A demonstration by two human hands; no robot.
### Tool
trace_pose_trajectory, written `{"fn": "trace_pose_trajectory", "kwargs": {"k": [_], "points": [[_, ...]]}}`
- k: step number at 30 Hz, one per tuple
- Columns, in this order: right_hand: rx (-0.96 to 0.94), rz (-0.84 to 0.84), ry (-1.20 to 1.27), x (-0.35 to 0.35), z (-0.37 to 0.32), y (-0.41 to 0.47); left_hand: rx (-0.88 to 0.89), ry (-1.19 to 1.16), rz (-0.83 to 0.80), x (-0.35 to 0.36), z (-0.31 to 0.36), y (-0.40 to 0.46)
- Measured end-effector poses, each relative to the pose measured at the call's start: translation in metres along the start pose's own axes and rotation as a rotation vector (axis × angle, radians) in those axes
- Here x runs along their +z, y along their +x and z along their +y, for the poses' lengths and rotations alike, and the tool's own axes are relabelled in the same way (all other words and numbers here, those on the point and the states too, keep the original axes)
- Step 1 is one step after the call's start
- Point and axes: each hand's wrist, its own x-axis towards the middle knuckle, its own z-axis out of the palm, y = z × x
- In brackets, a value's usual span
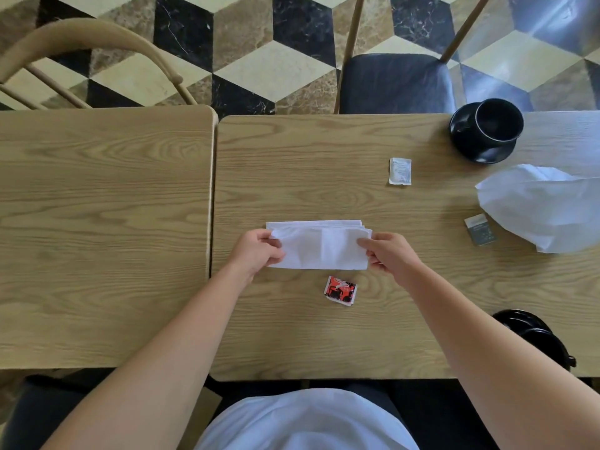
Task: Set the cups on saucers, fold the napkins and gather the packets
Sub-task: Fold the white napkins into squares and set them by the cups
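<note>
Two black cups are in view, but only one is seen whole: the far cup (498, 123) sits on a glossy black saucer (477, 151) near the table's back right edge, while the near cup (542, 344) and its saucer (509, 316) are mostly hidden behind the right forearm, so whether that cup is seated properly can't be told.

A second white napkin (545, 209) lies crumpled and unfolded on the right, cut off by the frame edge. A small grey packet (481, 229) is tucked just beside its lower left edge; faint printing is there but can't be read. A white packet (400, 171) lies on its own further back, with tiny grey print that's also too small to make out. A red, black and white packet (340, 290) sits just below the napkin being folded; a pattern is visible but no legible words.

The folded napkin (319, 246), a soft white paper rectangle with layered edges showing along the top, is held just above the light wood-grain table (292, 339) near its middle. Its left end is pinched by the left hand (256, 250), thumb on top and fingers curled under. Its right end is pinched by the right hand (388, 251) the same way.

A second matching table (97, 222) butts against the left side. A dark padded chair (394, 82) and a bentwood chair (97, 47) stand beyond, over a cube-pattern marble floor (259, 43).
</note>
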Motion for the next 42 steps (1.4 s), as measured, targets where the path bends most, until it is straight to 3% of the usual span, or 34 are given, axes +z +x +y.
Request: {"fn": "trace_pose_trajectory", "kwargs": {"k": [7, 12, 16, 18, 20, 22, 24, 26, 29, 32, 35, 38, 42], "points": [[-0.04, 0.055, -0.144, 0.004, -0.002, 0.019, 0.05, 0.298, 0.186, 0.0, 0.002, 0.025], [-0.081, 0.097, -0.13, 0.01, 0.0, 0.024, 0.061, 0.387, 0.24, 0.004, -0.002, 0.033], [-0.157, 0.211, -0.213, 0.017, 0.0, 0.016, 0.111, 0.378, 0.373, 0.013, -0.004, 0.027], [-0.276, 0.371, -0.288, 0.022, 0.002, 0.005, 0.244, 0.406, 0.474, 0.018, -0.008, 0.018], [-0.581, 0.521, -0.52, 0.032, 0.009, -0.005, 0.51, 0.617, 0.565, 0.026, -0.018, 0.006], [-0.86, 0.478, -0.766, 0.053, 0.016, -0.016, 0.82, 0.868, 0.515, 0.04, -0.031, -0.003], [-0.976, 0.315, -0.912, 0.079, 0.023, -0.017, 0.96, 1.04, 0.379, 0.055, -0.046, -0.006], [-0.945, 0.213, -0.997, 0.097, 0.028, -0.012, 0.929, 1.135, 0.305, 0.063, -0.056, -0.003], [-0.892, 0.194, -0.944, 0.102, 0.024, 0.001, 0.865, 1.116, 0.32, 0.058, -0.055, 0.012], [-0.801, 0.357, -0.821, 0.087, 0.015, 0.008, 0.677, 0.904, 0.556, 0.044, -0.04, 0.025], [-0.54, 0.512, -0.611, 0.059, 0.012, 0.009, 0.466, 0.667, 0.695, 0.028, -0.031, 0.029], [-0.341, 0.475, -0.497, 0.04, 0.017, 0.004, 0.429, 0.587, 0.632, 0.022, -0.033, 0.026], [-0.38, 0.454, -0.452, 0.042, 0.019, 0.001, 0.37, 0.501, 0.581, 0.023, -0.035, 0.023]]}}
